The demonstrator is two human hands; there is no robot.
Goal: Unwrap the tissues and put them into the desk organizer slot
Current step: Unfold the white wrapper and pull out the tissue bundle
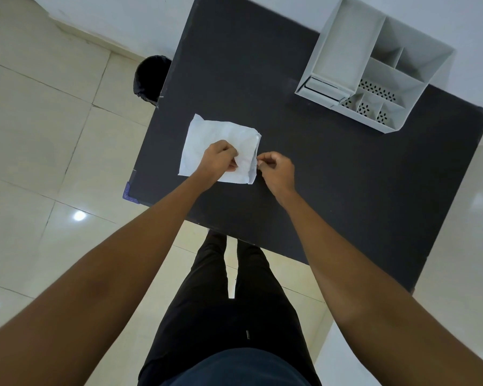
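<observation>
A white pack of tissues [207, 135] in a thin clear wrapper lies flat on the black table [332, 190], near its left edge. My left hand [218, 160] rests on the pack's near right part, fingers pinched on the wrapper. My right hand [276, 171] pinches the wrapper's right edge with thumb and forefinger. A white desk organizer [374, 65] stands at the table's far right corner, with a long open slot on its left side and several smaller compartments, some with perforated bottoms.
A black waste bin [149, 78] stands on the tiled floor beside the table's far left edge. A white wall runs behind the table. My legs are at the table's near edge.
</observation>
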